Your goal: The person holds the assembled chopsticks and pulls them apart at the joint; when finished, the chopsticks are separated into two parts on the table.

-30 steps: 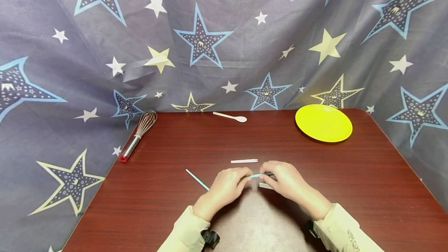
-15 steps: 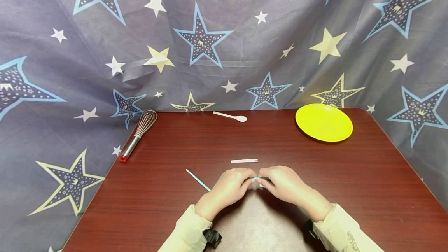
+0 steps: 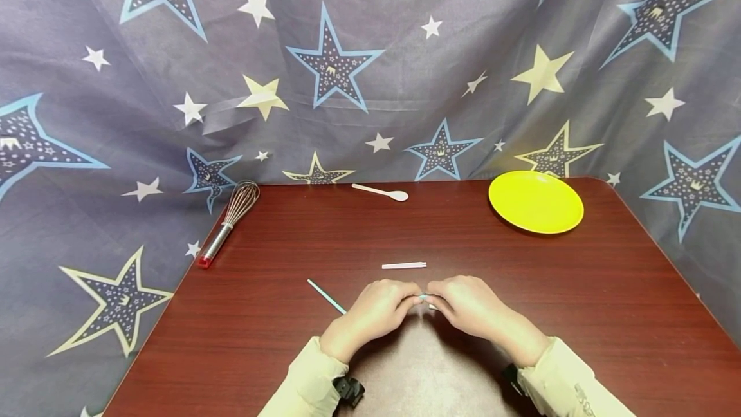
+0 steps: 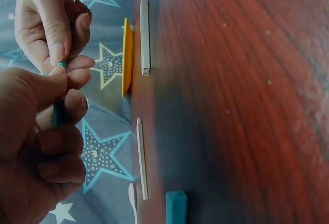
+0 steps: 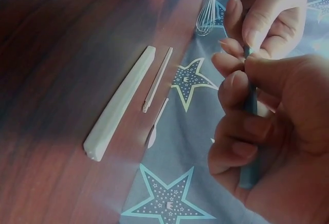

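A slim teal stick (image 5: 250, 106) is held between the two hands, off the table. My left hand (image 3: 376, 311) pinches one end and my right hand (image 3: 467, 303) grips the other, fingertips nearly meeting; most of the stick is hidden by fingers, and whether it is one piece or two joined I cannot tell. Beneath the right hand lies a pale squared stick (image 5: 121, 103), mostly covered in the head view. Beyond the hands is a pinkish-white stick (image 3: 404, 266) with a notched end. Another teal stick (image 3: 326, 296) lies beside the left hand, partly hidden by it.
On the brown table (image 3: 289, 230), a whisk (image 3: 228, 224) lies at the left edge. At the back edge is a white spoon (image 3: 382, 194). A yellow plate (image 3: 535, 203) sits at the far right. A star-patterned curtain (image 3: 370, 82) hangs behind.
Both hands have come together, closing the gap where more of the teal stick showed a second ago. The right hand has moved slightly towards the person. Items on the table have not moved.
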`<state>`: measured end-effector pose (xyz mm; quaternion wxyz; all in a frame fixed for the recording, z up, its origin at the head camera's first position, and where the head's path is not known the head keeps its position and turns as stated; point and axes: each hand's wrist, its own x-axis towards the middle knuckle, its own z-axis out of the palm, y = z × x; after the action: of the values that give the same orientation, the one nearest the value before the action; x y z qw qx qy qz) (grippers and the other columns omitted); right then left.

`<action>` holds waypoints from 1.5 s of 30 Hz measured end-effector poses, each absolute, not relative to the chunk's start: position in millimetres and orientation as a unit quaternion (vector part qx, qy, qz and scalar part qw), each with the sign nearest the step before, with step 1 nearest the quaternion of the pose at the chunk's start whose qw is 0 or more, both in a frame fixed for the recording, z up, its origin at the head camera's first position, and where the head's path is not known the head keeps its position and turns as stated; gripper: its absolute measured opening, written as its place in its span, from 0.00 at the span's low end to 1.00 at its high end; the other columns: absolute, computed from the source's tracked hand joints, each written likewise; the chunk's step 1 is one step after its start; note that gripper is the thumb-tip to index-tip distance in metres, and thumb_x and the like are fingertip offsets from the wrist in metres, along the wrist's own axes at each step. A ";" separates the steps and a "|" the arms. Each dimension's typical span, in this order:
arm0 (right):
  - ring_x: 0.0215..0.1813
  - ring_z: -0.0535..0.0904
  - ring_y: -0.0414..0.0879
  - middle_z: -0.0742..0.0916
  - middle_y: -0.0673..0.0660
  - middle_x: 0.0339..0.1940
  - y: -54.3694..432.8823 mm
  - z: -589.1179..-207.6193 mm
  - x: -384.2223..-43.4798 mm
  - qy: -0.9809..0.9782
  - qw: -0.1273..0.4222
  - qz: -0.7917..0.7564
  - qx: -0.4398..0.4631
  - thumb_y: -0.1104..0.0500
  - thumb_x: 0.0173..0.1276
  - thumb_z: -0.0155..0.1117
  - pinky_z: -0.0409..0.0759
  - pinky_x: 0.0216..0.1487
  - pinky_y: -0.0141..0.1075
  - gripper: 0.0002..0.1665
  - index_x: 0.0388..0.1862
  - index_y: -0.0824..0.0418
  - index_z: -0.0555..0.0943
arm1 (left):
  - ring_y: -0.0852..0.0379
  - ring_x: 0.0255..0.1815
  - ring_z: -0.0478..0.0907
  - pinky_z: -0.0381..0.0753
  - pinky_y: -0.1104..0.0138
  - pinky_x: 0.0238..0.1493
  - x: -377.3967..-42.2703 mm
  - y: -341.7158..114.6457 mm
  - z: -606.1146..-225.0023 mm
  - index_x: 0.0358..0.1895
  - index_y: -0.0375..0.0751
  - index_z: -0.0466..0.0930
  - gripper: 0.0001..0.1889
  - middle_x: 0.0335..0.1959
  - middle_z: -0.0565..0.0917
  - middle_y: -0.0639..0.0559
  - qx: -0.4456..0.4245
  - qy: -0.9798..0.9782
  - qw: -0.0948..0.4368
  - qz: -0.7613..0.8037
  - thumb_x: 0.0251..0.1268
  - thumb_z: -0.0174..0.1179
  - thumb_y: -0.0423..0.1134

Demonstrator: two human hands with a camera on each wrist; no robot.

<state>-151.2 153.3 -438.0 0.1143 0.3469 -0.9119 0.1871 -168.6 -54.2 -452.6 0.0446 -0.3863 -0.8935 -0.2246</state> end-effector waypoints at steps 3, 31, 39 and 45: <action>0.19 0.63 0.36 0.66 0.39 0.15 153.3 -437.8 -151.2 -0.913 0.106 0.186 0.346 0.55 0.66 0.66 0.65 0.21 0.33 0.19 0.20 0.49 0.67 | 0.67 0.23 0.67 0.67 0.72 0.25 -169.2 -54.4 -452.0 0.36 0.51 0.82 0.08 0.22 0.73 0.66 -0.389 -0.893 0.036 -0.225 0.72 0.55 0.45; 0.19 0.62 0.33 0.66 0.39 0.16 155.3 -435.3 -151.9 -0.905 0.053 0.220 0.360 0.58 0.68 0.63 0.64 0.21 0.31 0.19 0.19 0.49 0.67 | 0.67 0.22 0.66 0.65 0.73 0.24 -172.4 -55.1 -453.7 0.31 0.47 0.78 0.08 0.20 0.70 0.64 -0.410 -0.882 0.053 -0.228 0.68 0.57 0.44; 0.20 0.61 0.33 0.65 0.39 0.16 156.3 -435.8 -151.8 -0.901 0.043 0.225 0.370 0.56 0.70 0.61 0.64 0.22 0.30 0.18 0.20 0.49 0.68 | 0.67 0.22 0.66 0.65 0.73 0.23 -171.3 -55.0 -451.3 0.31 0.48 0.78 0.09 0.20 0.70 0.65 -0.409 -0.884 0.040 -0.222 0.68 0.56 0.46; 0.20 0.61 0.33 0.65 0.38 0.16 156.3 -435.8 -151.9 -0.900 0.053 0.223 0.371 0.57 0.69 0.63 0.64 0.22 0.30 0.18 0.20 0.49 0.69 | 0.66 0.22 0.66 0.64 0.72 0.22 -171.5 -55.0 -451.1 0.31 0.48 0.77 0.08 0.19 0.69 0.64 -0.413 -0.884 0.044 -0.215 0.69 0.56 0.45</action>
<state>-151.9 156.3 -435.8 0.0530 0.3714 -0.8996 0.2234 -171.5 -55.0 -451.1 0.0437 -0.4132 -0.8838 -0.2151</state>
